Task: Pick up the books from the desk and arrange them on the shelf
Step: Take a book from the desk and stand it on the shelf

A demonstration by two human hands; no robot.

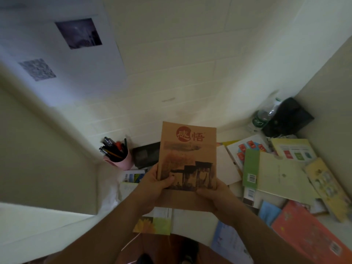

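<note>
A brown book (187, 155) with a red round mark and a dark picture on its cover is raised upright above the desk, front cover facing me. My left hand (156, 184) grips its lower left corner, thumb across the cover. My right hand (214, 195) grips the lower right corner, thumb on the cover. Several other books lie scattered on the desk to the right: a green one (253, 168), a pale yellow one (282, 178), an orange one (308, 233) and a light blue one (269, 213). No shelf boards are clearly visible.
A pink pen cup (120, 159) full of pens stands at the back left of the desk beside a dark box (145, 154). A plastic bottle (263, 116) and a black bag (287, 119) sit in the back right corner. Beige panels (47, 155) close in on the left.
</note>
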